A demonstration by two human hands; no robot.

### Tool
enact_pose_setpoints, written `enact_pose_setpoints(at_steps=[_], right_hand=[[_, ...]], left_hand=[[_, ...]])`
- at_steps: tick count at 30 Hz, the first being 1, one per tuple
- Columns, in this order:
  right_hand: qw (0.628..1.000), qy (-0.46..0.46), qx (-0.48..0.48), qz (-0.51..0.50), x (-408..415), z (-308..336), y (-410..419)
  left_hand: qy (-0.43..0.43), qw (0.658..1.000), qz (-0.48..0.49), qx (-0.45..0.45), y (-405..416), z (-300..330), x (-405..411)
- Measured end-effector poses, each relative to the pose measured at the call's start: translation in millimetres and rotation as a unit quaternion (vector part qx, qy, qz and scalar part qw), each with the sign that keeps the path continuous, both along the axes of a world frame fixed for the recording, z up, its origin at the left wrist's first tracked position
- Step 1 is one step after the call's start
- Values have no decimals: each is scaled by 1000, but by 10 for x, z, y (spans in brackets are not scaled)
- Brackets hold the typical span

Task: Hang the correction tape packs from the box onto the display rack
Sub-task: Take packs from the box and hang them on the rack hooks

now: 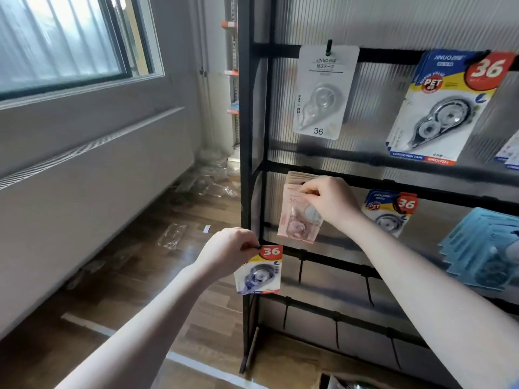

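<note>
A black display rack (247, 153) fills the right half of the view. My right hand (327, 199) pinches the top of a pink correction tape pack (295, 220), the front one of a pink stack hanging from the second rail. My left hand (227, 252) grips the top corner of a small blue-yellow-red pack marked 36 (259, 272), held in front of the rack's left post, below the pink stack. A white pack (323, 91) hangs from a hook on the top rail. Bigger blue and yellow packs (438, 108) hang to its right.
More blue-yellow packs (390, 211) and light blue packs (486, 248) hang on the second row at right. Empty plastic bags (207, 175) lie on the wooden floor by the wall under the window. A dark box corner (337, 383) shows at the bottom edge.
</note>
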State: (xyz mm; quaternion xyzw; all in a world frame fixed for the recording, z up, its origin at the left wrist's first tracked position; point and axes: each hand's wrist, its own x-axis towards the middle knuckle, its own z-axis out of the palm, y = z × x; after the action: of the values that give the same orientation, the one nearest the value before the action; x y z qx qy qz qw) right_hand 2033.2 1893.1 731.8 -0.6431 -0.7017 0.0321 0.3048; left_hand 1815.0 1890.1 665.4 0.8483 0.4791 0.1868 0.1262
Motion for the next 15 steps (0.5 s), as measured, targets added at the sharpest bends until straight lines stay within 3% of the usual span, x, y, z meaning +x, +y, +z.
enact_pose_setpoints(at_steps=[15], right_hand=[[996, -67, -44, -23, 66, -46, 403]], left_hand=[[-6, 1000, -22, 15, 21, 15, 56]])
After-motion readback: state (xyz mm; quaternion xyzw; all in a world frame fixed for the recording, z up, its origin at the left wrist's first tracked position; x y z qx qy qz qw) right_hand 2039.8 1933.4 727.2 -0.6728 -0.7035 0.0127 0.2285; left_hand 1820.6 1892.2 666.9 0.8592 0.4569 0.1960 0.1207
